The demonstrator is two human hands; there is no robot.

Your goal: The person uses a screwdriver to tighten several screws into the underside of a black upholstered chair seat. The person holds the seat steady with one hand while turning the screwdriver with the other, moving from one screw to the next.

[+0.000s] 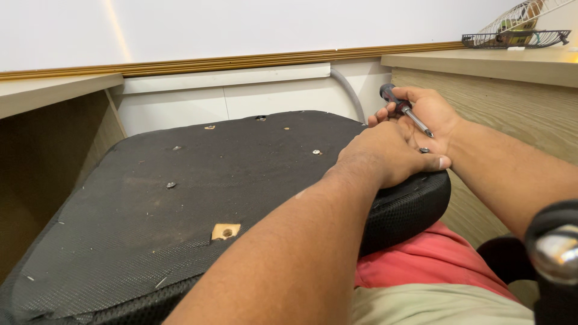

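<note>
An upturned chair seat [180, 198] covered in black fabric lies across my lap, its underside showing several screws and bare wooden holes. My right hand [430, 114] is at the seat's far right corner, palm up, gripping a screwdriver [404, 109] with a dark handle and metal shaft. A small screw [424, 150] rests on that palm. My left hand [385, 153] reaches over the seat, fingers curled against the right palm beside the small screw; whether it pinches anything is hidden.
Wooden cabinet panels stand on the left [48, 156] and right [512, 102] of the seat. A white wall panel [241, 96] with a grey hose [352, 96] is behind. A wire basket [518, 33] sits on the right counter. A chrome-and-black chair part [557, 253] is at lower right.
</note>
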